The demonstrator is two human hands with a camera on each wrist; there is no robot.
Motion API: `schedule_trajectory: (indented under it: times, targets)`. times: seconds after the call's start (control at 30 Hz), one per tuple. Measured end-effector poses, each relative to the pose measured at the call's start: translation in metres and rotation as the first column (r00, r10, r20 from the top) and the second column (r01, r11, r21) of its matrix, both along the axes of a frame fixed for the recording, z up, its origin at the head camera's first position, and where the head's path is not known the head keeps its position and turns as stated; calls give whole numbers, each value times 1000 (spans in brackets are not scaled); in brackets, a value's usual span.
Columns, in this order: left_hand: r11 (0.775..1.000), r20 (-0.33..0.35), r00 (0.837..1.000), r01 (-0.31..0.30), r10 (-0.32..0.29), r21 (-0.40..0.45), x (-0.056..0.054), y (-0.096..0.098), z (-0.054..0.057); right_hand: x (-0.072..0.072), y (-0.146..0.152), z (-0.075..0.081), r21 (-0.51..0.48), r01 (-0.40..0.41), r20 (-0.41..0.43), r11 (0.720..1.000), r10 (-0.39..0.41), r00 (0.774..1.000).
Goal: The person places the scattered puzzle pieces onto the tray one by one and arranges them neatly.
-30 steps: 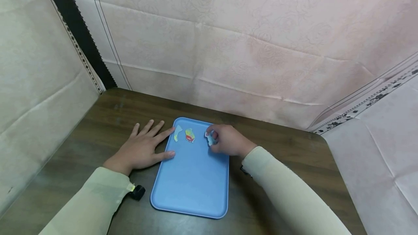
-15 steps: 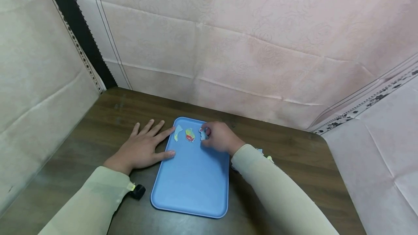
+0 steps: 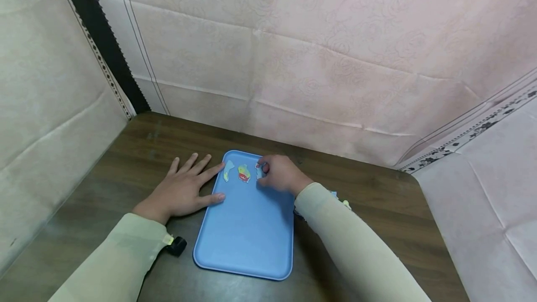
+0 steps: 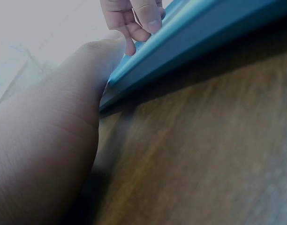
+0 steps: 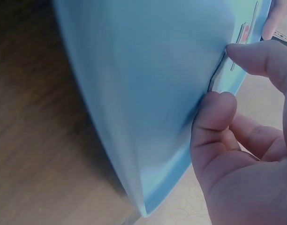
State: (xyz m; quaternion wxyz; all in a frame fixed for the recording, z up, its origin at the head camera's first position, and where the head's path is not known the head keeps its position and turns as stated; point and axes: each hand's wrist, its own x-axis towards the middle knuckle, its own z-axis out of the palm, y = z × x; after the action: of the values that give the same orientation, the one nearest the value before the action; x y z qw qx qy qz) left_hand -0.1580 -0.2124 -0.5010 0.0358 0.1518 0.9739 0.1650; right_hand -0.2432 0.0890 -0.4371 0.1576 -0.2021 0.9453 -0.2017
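A blue tray lies on the wooden table. Near its far edge sit a slim pale blue and yellow flat cutout and a yellow, green and red fish-like cutout. My right hand pinches a light blue flat cutout at the tray's far right, beside the fish-like one. In the right wrist view this blue cutout is between thumb and finger, low against the tray; its printed face is mostly hidden. My left hand lies spread on the table, with fingertip and thumb touching the tray's left rim.
Several small cutouts lie on the table right of the tray, partly covered by my right sleeve. A black wrist camera sits at my left cuff. Pale cloth hangs around the table's far and side edges.
My right hand has shifted left with the light blue cutout, closer to the fish-like one, then stayed nearly still. Cutouts right of the tray have come into view. The left hand has not moved.
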Motion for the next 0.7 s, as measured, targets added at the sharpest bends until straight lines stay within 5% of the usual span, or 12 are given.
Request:
schedule_trajectory:
  times: [0.27, 0.7]
  targets:
    - [1000, -3, 1000, -1, 1, 16, 1, 1, 0, 1, 4, 7, -10, 18, 4, 1000, -18, 1000]
    - [1000, -17, 1000, 0, 0, 21, 3, 1, 3, 3, 49, 53, -120, 59, -51, 991, -65, 997]
